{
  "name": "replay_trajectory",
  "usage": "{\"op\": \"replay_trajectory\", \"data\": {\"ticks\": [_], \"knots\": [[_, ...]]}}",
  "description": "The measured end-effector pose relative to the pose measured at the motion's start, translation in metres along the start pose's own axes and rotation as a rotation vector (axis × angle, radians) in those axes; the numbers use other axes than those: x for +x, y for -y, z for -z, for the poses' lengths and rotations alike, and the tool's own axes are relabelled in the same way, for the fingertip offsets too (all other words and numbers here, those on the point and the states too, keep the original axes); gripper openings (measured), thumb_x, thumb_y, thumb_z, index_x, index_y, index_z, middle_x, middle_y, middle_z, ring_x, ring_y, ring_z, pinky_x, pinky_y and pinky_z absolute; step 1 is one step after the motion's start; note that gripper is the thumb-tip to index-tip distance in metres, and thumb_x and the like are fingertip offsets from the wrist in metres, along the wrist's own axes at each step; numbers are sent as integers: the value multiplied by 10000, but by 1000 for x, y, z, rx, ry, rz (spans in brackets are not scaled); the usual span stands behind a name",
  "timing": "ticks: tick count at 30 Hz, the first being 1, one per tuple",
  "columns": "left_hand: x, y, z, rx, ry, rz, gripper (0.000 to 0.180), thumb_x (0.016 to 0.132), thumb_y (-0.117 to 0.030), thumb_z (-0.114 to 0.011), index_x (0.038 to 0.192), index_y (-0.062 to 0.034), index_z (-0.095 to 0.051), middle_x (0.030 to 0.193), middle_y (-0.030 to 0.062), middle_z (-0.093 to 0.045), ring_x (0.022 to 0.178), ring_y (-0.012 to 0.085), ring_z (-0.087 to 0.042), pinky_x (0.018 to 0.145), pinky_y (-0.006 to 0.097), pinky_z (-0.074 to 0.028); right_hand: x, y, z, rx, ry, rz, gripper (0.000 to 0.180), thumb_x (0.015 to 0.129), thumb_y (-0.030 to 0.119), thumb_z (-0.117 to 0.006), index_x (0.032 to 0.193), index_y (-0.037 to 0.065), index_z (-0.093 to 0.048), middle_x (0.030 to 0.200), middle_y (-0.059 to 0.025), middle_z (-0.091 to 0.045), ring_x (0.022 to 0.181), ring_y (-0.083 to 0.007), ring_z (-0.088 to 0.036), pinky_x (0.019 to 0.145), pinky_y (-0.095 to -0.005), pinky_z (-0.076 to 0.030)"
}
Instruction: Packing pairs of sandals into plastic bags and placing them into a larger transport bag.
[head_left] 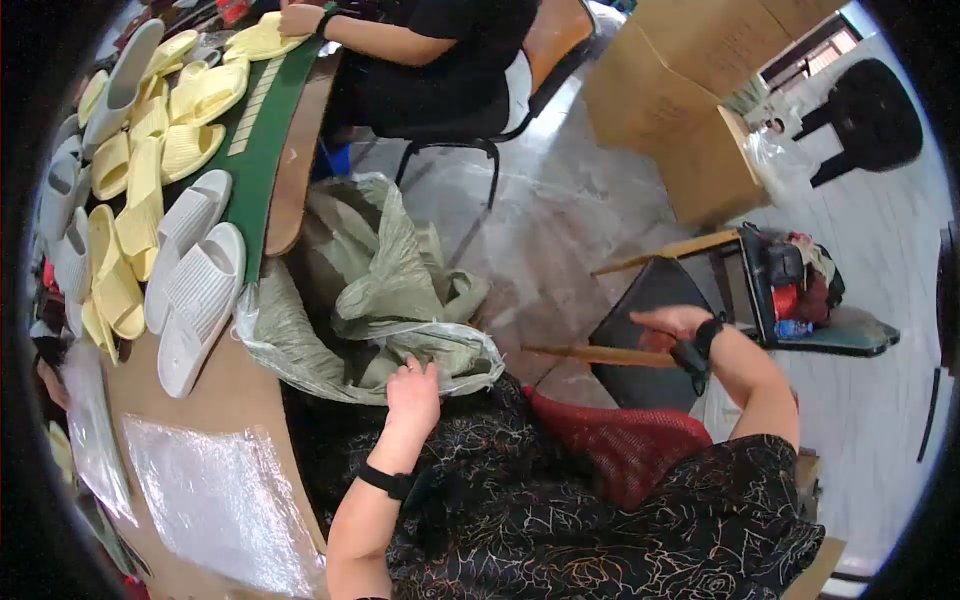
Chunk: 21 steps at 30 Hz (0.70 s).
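My left hand (pixel 412 395) is at the near rim of a large grey-green woven sack (pixel 410 265), its fingers curled over the edge and gripping it. The sack's mouth gapes wide beside the table, and its inside looks crumpled. Out to the right, my right hand (pixel 672 325) is held above a dark chair seat (pixel 650 290), fingers stretched apart with nothing in them. Nearest the sack on the table lies a pair of light grey ribbed slide slippers (pixel 205 290). Pale yellow slippers (pixel 145 195) are heaped behind them.
A clear plastic sheet (pixel 215 490) lies on the brown table (pixel 265 390). Across the table's green mat (pixel 265 150), another person's hand (pixel 300 18) touches a yellow slipper. Cardboard boxes (pixel 670 110) stand at the back. A chair with a red mesh back (pixel 630 440) is close behind my right arm.
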<state>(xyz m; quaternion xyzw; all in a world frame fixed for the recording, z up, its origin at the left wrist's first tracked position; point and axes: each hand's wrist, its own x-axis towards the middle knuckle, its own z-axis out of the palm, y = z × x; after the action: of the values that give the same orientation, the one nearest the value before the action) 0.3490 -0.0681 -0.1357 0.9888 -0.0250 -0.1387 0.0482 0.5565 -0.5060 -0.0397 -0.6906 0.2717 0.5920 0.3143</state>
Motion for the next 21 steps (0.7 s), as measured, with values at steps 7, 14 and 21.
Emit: {"op": "replay_trajectory", "data": {"ticks": [7, 14, 21], "knots": [[-6, 3, -1, -31, 58, 50, 547, 698, -284, -815, 1153, -92, -581, 1245, 205, -581, 1002, 318, -629, 816, 428, -526, 30, -28, 12, 239, 367, -95, 944, 950, 704, -293, 1351, -141, -421, 1231, -299, -585, 1123, -376, -610, 953, -454, -510], [-6, 0, 4, -22, 121, 54, 640, 701, -308, -824, 1244, -93, -563, 1274, 201, -565, 1048, 325, -613, 864, 427, -511, 24, 16, -24, 75, 396, 25, 1018, 887, 788, -322, 1191, -163, -521, 1104, -318, -619, 957, -375, -672, 858, -462, -563], [-10, 0, 20, -69, 113, 35, 600, 692, -309, -815, 1193, -80, -578, 1294, 219, -556, 1043, 317, -613, 845, 417, -505, 0, 119, -82, -572, 120, 127, 805, 953, 696, -356, 1139, -49, -596, 851, -158, -650, 755, -264, -637, 710, -435, -541]]}}
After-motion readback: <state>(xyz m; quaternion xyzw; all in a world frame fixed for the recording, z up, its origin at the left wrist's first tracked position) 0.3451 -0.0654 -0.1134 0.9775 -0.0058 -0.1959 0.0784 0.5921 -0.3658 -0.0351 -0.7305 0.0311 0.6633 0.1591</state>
